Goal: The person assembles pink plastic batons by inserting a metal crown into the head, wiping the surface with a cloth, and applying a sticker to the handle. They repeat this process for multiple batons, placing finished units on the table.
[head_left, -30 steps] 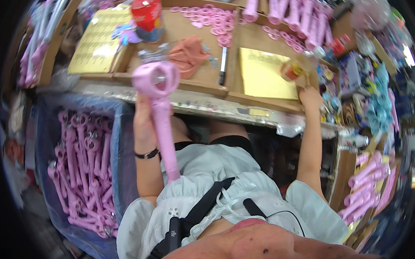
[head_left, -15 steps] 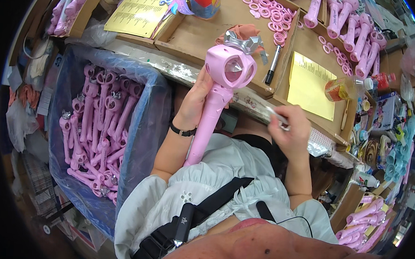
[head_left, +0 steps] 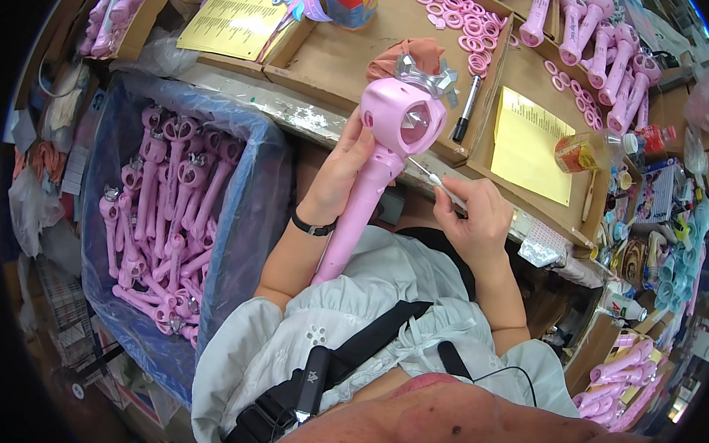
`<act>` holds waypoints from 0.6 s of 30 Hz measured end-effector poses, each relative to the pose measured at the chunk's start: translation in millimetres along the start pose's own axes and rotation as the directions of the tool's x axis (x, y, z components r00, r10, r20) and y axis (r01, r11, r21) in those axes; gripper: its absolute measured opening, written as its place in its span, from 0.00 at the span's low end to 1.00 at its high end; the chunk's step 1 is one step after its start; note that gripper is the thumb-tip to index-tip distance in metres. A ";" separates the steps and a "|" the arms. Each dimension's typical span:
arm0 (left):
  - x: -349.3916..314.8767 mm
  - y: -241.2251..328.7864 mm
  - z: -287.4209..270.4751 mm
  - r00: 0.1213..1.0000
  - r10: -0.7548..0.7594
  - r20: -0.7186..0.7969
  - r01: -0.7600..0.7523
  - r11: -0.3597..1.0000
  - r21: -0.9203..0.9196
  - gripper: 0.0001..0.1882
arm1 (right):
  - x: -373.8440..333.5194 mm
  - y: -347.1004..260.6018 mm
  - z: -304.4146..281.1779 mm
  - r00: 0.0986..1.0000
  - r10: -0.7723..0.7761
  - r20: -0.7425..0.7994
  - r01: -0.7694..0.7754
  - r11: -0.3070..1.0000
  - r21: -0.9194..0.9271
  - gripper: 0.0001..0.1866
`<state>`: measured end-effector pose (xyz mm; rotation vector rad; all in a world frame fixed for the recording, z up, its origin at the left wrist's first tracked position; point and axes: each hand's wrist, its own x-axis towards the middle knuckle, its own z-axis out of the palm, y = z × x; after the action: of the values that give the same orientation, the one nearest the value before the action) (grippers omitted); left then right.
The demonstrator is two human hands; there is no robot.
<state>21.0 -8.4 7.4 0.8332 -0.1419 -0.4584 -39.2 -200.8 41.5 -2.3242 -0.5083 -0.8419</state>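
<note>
A pink toy wand stands tilted in front of me, its handle end against my lap. My left hand is closed around it just below the round head. That head has a silver crown on top and an oval window with a clear faceted gem inside. Between the fingertips of my right hand is a slim white-handled tool with a thin shaft. Its tip points at the lower right of the wand's head; whether it touches cannot be made out.
At my left stands a blue-lined bin full of pink toy wands. Cardboard trays on the bench hold pink rings, a black marker, a brownish cloth and a yellow sheet. A bottle lies at the right.
My right hand has moved left and slightly down, bringing the slim tool's tip up to the wand's head. The wand's head has shifted a little right and down in my left hand.
</note>
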 end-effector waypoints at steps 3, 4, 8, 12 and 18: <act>-2.5 -0.8 2.0 1.000 0.007 0.014 -0.008 0.999 0.032 0.31 | -0.1 -1.3 0.5 0.999 0.030 0.014 -0.030 1.000 -0.009 0.10; -3.9 -2.0 3.6 1.000 0.014 0.004 -0.014 0.998 0.062 0.31 | -0.3 -1.7 1.0 0.999 0.044 0.018 -0.044 0.999 -0.013 0.10; -9.0 -3.0 10.0 0.995 0.089 0.041 -0.096 0.965 0.243 0.38 | -4.7 -2.7 3.0 0.985 0.171 0.031 -0.174 0.975 0.138 0.08; -12.5 -1.1 15.3 0.976 0.200 0.081 -0.213 0.836 0.505 0.46 | -14.5 -0.8 8.3 0.923 0.373 0.094 -0.385 0.894 0.229 0.06; -16.1 -3.4 17.9 0.953 0.285 0.107 -0.283 0.702 0.653 0.46 | -28.4 5.4 19.3 0.828 0.537 0.159 -0.550 0.723 0.418 0.07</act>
<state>0.1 -15.4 17.7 1.4939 -0.4478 -0.0938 -48.4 -196.2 8.4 -1.8860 0.0042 -0.3515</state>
